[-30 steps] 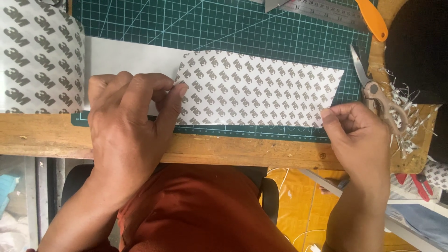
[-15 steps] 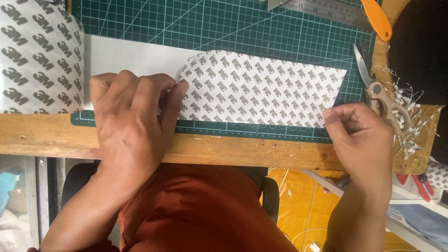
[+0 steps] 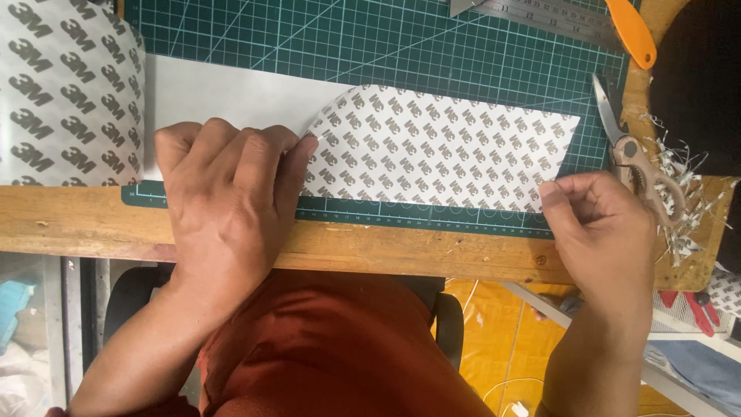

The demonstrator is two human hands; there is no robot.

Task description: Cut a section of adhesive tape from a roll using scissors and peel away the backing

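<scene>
Pressing flat with our left hand (image 3: 228, 205), fingers spread and holding nothing, we pin a smooth grey sheet (image 3: 231, 96) to the gridded green cutting mat (image 3: 370, 38). At 3 o'clock, our right hand (image 3: 602, 224) pinches the lower corner of the glossy patterned backing strip (image 3: 440, 150), curling off the sheet. Scissors (image 3: 637, 158) lie at 2 o'clock beside paper shreds (image 3: 683, 205); a steel ruler (image 3: 540, 11) lies at 12.

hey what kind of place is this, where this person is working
Probably a craft or hobby workbench. A green cutting mat lies on a worn wooden table, with a steel ruler and scissors beside it, and paper scraps strewn at the right edge.
</scene>
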